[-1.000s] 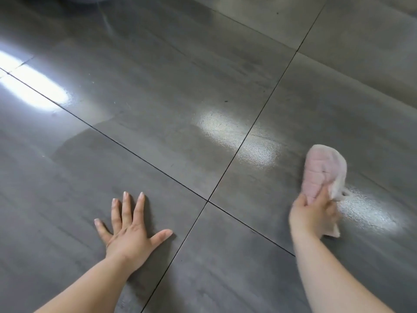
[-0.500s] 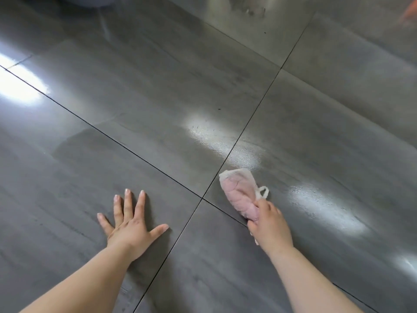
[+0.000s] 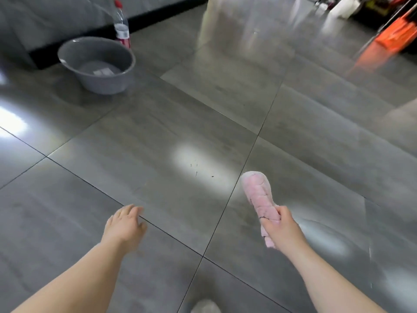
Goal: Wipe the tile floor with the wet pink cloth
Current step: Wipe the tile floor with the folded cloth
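Note:
The floor is large glossy grey tiles (image 3: 158, 136) with dark grout lines and bright reflections. My right hand (image 3: 282, 229) grips a rolled pink cloth (image 3: 259, 195) near its lower end; the cloth points up and away, seemingly lifted off the tile. Small dark specks (image 3: 197, 171) lie on the tile just left of the cloth's tip. My left hand (image 3: 125, 224) is blurred, fingers loosely together, holding nothing, over a grout line; whether it touches the floor is unclear.
A grey plastic basin (image 3: 97, 64) stands at the far left with a clear bottle (image 3: 121, 26) with a red cap behind it. Orange items (image 3: 394, 35) and clutter sit at the far right. A pale shoe tip (image 3: 205, 307) shows at the bottom edge.
The view has tilted up, revealing the basin and bottle. My right hand moved right and raised the cloth from the floor. My left hand left its flat, spread pose and shifted.

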`<state>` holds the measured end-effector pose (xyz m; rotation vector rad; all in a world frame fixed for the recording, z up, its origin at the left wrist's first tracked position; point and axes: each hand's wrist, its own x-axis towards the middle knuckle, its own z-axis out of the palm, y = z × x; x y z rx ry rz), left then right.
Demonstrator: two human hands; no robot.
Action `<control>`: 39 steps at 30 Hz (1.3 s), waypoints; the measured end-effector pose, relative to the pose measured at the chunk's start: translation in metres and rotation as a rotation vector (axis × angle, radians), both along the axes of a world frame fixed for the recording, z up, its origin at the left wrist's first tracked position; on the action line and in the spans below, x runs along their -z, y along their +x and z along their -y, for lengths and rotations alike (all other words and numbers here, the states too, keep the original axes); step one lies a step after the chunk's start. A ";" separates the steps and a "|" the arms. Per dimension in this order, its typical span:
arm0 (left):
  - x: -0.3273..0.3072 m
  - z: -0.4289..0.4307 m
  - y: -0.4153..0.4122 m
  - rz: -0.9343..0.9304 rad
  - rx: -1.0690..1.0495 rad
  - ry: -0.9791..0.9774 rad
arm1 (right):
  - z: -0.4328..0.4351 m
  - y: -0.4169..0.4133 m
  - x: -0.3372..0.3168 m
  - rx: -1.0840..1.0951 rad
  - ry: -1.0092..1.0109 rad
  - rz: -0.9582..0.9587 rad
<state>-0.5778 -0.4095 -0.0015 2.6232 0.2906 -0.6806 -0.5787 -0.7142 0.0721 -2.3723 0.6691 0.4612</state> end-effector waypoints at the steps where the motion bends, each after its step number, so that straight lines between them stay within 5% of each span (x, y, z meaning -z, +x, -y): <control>1: -0.002 -0.005 0.010 0.028 -0.008 -0.001 | -0.002 0.009 0.006 0.040 0.015 0.002; 6: -0.029 -0.042 0.032 0.063 -0.079 0.055 | -0.011 0.052 0.019 0.127 0.062 -0.018; 10: -0.032 -0.077 0.072 0.043 -0.141 0.075 | -0.033 0.120 0.027 -0.141 -0.216 -0.140; 18: 0.110 -0.125 0.093 0.085 -0.097 0.187 | -0.087 0.161 0.181 -0.416 -0.300 -0.180; 24: 0.164 -0.149 0.068 0.126 -0.345 0.161 | -0.062 0.156 0.200 -0.551 -0.451 -0.217; 27: 0.179 -0.154 0.062 0.252 -0.333 0.198 | -0.073 0.176 0.211 -0.452 -0.379 -0.154; 31: 0.190 -0.154 0.062 0.189 -0.325 0.177 | -0.153 0.195 0.223 -0.284 -0.423 -0.073; 39: 0.201 -0.162 0.055 0.242 -0.299 0.189 | -0.305 0.142 0.255 -1.043 -0.325 0.369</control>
